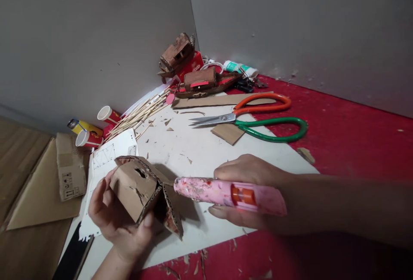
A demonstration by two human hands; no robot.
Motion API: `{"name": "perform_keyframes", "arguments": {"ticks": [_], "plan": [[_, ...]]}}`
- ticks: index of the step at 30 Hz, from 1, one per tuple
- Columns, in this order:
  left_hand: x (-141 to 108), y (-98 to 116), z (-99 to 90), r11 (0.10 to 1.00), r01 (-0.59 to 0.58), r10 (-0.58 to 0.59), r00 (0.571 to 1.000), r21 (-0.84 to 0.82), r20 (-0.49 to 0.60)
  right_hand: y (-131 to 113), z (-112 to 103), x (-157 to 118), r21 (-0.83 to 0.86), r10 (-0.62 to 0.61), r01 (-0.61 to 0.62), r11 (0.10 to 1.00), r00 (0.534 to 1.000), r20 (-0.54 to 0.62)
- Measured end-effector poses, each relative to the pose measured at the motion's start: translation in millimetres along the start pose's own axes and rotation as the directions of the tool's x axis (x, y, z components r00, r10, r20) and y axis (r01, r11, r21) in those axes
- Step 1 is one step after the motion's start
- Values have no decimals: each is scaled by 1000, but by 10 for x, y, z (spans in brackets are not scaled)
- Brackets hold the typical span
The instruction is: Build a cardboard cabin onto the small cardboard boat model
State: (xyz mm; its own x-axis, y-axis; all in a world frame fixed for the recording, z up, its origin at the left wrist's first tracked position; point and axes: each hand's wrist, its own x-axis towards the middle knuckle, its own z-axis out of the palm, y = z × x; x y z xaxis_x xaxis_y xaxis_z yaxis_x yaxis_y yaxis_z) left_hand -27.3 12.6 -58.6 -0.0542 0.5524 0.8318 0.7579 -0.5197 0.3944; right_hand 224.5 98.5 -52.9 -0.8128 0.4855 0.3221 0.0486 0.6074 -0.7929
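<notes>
Dim grey walls (306,26) (faint marks here and there) beyond a red tabletop (351,142).

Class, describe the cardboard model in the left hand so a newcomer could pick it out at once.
Start at the white sheet on the red table; at its near left, the left hand holds the cardboard model. The pink glue gun in the right hand points toward it. Unlike the darker brown models at the back, it shows a plain tan face with a ragged hole.
</notes>
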Motion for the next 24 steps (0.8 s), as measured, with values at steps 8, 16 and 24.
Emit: {"name": "perform_keyframes", "arguments": {"ticks": [8, 16, 24], "plan": [[24, -7, -25, 990, -109, 119, 985, 87, -126, 145, -65, 2, -342, 113, -106, 934, 994, -1], [24, -17, -163, 913, -307, 343, 934, 269, -98, 138, -95, 45, -593, 309, -215, 776, 949, 60], [60, 59, -227, 837, -435, 481, 874, 332, -68, 25, -457, 80, -621, 303, -266, 737, 952, -49]]}}
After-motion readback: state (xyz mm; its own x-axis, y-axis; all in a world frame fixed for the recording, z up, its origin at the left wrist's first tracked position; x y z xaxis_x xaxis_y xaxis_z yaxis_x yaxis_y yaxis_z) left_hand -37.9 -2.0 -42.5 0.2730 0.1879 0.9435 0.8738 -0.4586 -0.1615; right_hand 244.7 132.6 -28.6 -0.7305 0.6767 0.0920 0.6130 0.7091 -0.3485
